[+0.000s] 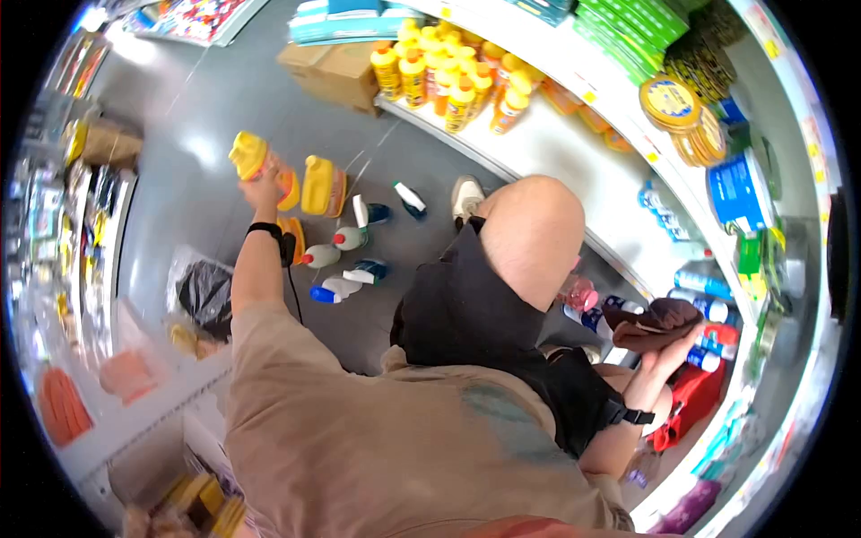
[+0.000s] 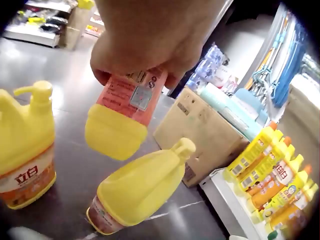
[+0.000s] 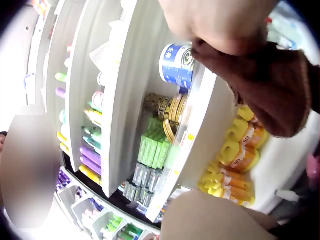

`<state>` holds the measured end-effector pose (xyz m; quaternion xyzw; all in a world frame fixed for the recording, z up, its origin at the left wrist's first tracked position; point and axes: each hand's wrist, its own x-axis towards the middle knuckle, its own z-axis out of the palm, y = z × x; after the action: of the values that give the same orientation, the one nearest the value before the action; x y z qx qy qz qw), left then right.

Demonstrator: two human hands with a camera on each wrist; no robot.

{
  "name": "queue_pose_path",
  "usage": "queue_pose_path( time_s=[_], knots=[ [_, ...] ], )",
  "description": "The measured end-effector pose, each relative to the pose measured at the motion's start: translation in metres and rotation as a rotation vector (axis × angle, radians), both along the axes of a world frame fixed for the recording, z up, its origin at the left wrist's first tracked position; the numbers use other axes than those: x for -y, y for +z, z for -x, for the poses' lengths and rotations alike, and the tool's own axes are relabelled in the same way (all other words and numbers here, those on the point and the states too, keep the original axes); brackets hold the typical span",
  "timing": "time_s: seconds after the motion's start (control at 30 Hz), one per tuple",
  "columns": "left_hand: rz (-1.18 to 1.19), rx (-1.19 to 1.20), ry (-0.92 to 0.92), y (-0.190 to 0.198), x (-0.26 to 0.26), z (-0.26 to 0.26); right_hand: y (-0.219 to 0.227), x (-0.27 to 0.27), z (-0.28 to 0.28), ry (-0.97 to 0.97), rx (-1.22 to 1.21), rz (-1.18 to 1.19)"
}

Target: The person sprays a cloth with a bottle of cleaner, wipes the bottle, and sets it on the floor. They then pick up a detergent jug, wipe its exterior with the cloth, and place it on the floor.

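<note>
My left hand [image 1: 262,188] grips a yellow bottle with a red label [image 2: 131,97], held tilted over the floor. Beside it stands a yellow handled jug [image 1: 321,186], and the left wrist view also shows a yellow pump bottle [image 2: 31,142]. Nearer my body, spray bottles [image 1: 411,199] and grey bottles with red caps [image 1: 352,238] are on the floor. On the other side, my right hand [image 1: 668,359] holds a bunched brown cloth [image 3: 265,87] close to the lower shelf. In the right wrist view the cloth hangs from the curled fingers.
Yellow and orange bottles [image 1: 462,94] crowd the end of the low white shelf [image 1: 574,166]. A cardboard box [image 1: 334,76] sits beyond it. Blue-and-white bottles [image 1: 587,318] are near my right knee. A black plastic bag [image 1: 204,294] lies at the left, by another shelf.
</note>
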<state>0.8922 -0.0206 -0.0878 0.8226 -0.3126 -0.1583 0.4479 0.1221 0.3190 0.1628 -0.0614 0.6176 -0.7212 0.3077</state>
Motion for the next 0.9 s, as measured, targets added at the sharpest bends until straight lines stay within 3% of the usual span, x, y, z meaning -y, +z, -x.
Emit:
queue_pose_path(
  time_s=[0.1,0.17,0.27,0.37,0.4,0.43,0.53,0.67,0.7,0.77,0.87,0.9],
  knots=[
    [-0.12,0.012,0.038,-0.006,-0.001,0.013,-0.006,0.006,-0.01,0.09,-0.07,0.063],
    [-0.165,0.009,0.01,-0.009,0.002,0.018,-0.004,0.019,-0.026,-0.091,-0.133,0.012],
    [-0.293,0.044,0.025,-0.018,-0.001,0.019,-0.017,0.007,-0.015,-0.041,-0.065,0.015],
    [-0.253,-0.021,0.024,-0.016,-0.012,0.031,-0.021,0.006,-0.024,-0.093,-0.043,-0.039],
    [-0.249,-0.019,-0.004,-0.028,-0.013,0.023,-0.029,-0.001,-0.017,-0.032,-0.01,-0.027],
    [-0.235,-0.02,-0.036,-0.051,-0.014,0.011,-0.029,0.004,-0.024,-0.102,-0.046,-0.064],
    [-0.249,-0.012,-0.07,-0.071,-0.016,0.011,-0.041,-0.001,-0.016,-0.11,0.079,-0.054],
    [-0.215,-0.117,-0.003,-0.067,-0.022,0.028,-0.046,0.002,-0.013,-0.108,-0.007,-0.008],
    [-0.205,-0.04,-0.108,-0.105,-0.023,-0.006,-0.039,0.006,-0.019,-0.132,0.014,-0.035],
    [-0.226,0.054,-0.175,-0.104,-0.028,-0.01,-0.019,0.018,-0.043,-0.134,0.042,-0.065],
    [-0.235,-0.039,-0.162,-0.12,-0.034,-0.018,-0.038,0.005,-0.026,-0.102,0.047,-0.026],
    [-0.24,-0.191,-0.233,-0.1,-0.036,-0.011,-0.035,0.007,-0.033,-0.109,0.05,-0.028]
  ],
)
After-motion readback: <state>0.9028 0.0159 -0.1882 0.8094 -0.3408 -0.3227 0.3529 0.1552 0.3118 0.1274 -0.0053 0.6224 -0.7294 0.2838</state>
